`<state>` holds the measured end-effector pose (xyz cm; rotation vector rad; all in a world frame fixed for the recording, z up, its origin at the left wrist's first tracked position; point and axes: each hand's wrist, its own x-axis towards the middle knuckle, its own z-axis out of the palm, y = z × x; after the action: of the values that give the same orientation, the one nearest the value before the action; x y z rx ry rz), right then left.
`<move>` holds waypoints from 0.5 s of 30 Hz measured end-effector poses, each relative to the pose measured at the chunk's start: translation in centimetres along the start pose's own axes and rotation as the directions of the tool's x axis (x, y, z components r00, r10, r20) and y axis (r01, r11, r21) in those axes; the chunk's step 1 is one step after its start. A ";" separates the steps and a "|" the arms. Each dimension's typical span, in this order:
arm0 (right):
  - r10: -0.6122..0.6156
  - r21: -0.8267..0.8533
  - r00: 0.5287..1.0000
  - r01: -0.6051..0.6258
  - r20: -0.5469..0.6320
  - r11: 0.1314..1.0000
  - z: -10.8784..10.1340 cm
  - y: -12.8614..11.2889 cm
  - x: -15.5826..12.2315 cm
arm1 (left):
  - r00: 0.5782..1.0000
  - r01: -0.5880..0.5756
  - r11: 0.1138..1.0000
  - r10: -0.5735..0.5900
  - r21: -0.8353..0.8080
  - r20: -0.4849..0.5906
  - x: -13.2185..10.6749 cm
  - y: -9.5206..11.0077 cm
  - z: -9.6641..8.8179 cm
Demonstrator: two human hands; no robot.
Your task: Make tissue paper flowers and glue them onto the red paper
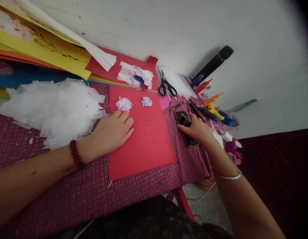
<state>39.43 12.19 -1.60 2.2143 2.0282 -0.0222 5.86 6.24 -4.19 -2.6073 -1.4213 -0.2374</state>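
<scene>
My left hand (113, 132) lies on a sheet of red paper (144, 149), fingers slightly bent and holding nothing that shows. Just beyond its fingertips sits a white paper puff with purple specks (123, 104). A smaller speckled puff (146, 101) is to its right on the same sheet. At the right, my right hand (197, 127) is over a dark phone (189, 142), thumb and forefinger apart. A thin wooden stick (186, 117) shows between those fingers, above or on the phone's screen; it does not look pinched.
Left of the red sheet is a heap of white paper pieces (56, 109). Behind are coloured sheets (61, 49), a stained white tissue (129, 74) and black-handled scissors (166, 87). Pens and glue tubes (212, 99) stand at right, near a black cylinder (211, 63) against the wall.
</scene>
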 end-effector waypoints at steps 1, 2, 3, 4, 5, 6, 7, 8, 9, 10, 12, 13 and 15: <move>-0.002 0.000 1.000 0.002 0.001 1.000 0.1 0.1 0.0 | 1.000 0.000 1.000 0.000 -0.004 -0.002 0.0 0.0 0.0; -0.004 0.003 1.000 0.004 0.001 1.000 0.1 0.1 0.1 | 1.000 0.001 1.000 -0.001 -0.007 -0.003 0.0 0.0 0.0; -0.004 0.007 1.000 0.004 -0.001 1.000 0.2 0.2 0.1 | 1.000 0.003 1.000 -0.003 -0.010 -0.003 0.0 0.0 0.0; -0.004 0.010 1.000 0.004 -0.003 1.000 0.2 0.2 0.2 | 1.000 0.004 1.000 -0.004 -0.012 0.000 0.0 0.0 0.0; -0.004 0.013 1.000 0.004 -0.006 1.000 0.3 0.2 0.2 | 1.000 0.004 1.000 -0.004 -0.012 0.006 0.0 0.0 0.0; -0.004 0.016 1.000 0.005 -0.009 1.000 0.3 0.2 0.2 | 1.000 0.004 1.000 -0.004 -0.010 0.012 0.0 0.0 -0.1; -0.006 0.019 1.000 0.006 -0.011 1.000 0.3 0.2 0.2 | 1.000 0.002 1.000 -0.002 -0.009 0.017 0.0 0.0 -0.1; -0.007 0.022 1.000 0.007 -0.013 1.000 0.3 0.1 0.2 | 1.000 0.000 1.000 0.000 -0.007 0.021 0.0 0.0 -0.1; -0.007 0.022 1.000 0.008 -0.015 1.000 0.2 0.1 0.2 | 1.000 -0.001 1.000 0.001 -0.006 0.022 0.0 0.0 -0.1; -0.007 0.021 1.000 0.007 -0.018 1.000 0.2 0.0 0.2 | 1.000 0.000 1.000 0.000 -0.005 0.020 0.0 0.0 -0.1; -0.005 0.020 1.000 0.005 -0.022 1.000 0.2 0.0 0.2 | 1.000 0.003 1.000 -0.003 -0.006 0.012 0.0 0.0 -0.1; -0.005 0.021 1.000 0.006 -0.024 1.000 0.2 0.0 0.2 | 1.000 0.004 1.000 -0.004 -0.006 0.009 0.0 0.0 -0.1; -0.011 0.025 1.000 0.011 -0.025 1.000 0.2 0.1 0.2 | 1.000 0.002 1.000 -0.002 -0.005 0.004 0.0 0.0 0.0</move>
<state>39.57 12.38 -1.79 2.2292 2.0644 -0.0225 5.88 6.24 -4.15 -2.6119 -1.4270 -0.2363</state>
